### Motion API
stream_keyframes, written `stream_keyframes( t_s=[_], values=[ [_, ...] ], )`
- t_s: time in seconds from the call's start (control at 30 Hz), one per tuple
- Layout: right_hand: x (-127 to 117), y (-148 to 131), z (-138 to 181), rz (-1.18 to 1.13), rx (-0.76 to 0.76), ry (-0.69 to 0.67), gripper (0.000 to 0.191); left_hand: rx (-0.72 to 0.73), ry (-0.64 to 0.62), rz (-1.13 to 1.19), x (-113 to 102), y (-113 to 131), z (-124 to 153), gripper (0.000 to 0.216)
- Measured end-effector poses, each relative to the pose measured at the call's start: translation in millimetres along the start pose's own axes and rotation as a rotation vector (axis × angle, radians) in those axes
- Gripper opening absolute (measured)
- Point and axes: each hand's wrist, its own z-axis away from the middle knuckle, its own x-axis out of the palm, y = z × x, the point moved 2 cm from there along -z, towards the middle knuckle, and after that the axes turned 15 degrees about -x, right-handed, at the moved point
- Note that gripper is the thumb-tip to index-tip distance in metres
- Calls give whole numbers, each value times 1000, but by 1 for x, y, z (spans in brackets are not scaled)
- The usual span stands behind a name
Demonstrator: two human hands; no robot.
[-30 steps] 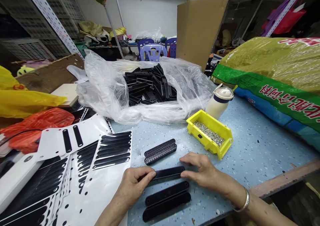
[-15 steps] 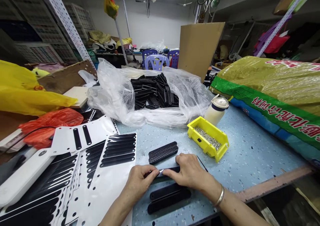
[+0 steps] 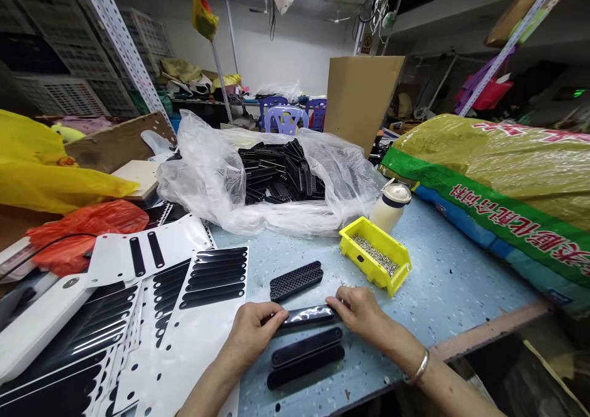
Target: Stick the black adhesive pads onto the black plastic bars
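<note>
A long black plastic strip (image 3: 308,315) lies on the blue table (image 3: 452,282), gripped at both ends. My left hand (image 3: 252,331) pinches its left end and my right hand (image 3: 362,312) pinches its right end. Two more black strips (image 3: 306,357) lie just in front of it. A perforated black grille piece (image 3: 295,280) rests just behind. To the left, white sheets with black oval stickers (image 3: 212,277) are spread out.
A yellow bin of small metal pieces (image 3: 374,255) and a white bottle (image 3: 391,199) stand right of the hands. A clear bag of black parts (image 3: 276,174) sits behind. A large yellow-green sack (image 3: 502,171) fills the right; orange and yellow bags (image 3: 69,220) lie left.
My right hand slid from the strip's middle out to its right end. The camera view tilted up slightly. My left hand stayed on the left end.
</note>
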Motion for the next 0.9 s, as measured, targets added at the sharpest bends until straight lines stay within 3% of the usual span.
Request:
stream_keyframes(
  t_s=[0.13, 0.33, 0.47, 0.6, 0.77, 0.9],
  values=[
    [-2, 10, 3, -221, 131, 145, 40, 10, 2, -5, 1, -1, -1, 32],
    [10, 1, 4, -397, 167, 30, 38, -16, -12, -11, 0, 1, 0, 34],
    [16, -7, 3, -335, 95, 47, 23, -5, -21, -29, -1, 0, 1, 34],
    [16, -7, 2, -286, 55, 23, 26, 32, -35, -118, -4, 3, 5, 39],
    [13, -9, 2, -194, -6, 13, 27, 94, 138, -498, -2, 20, 14, 47],
    [16, -11, 3, -152, -35, 46, 26, 91, 216, -641, 13, 32, 10, 43]
  ],
)
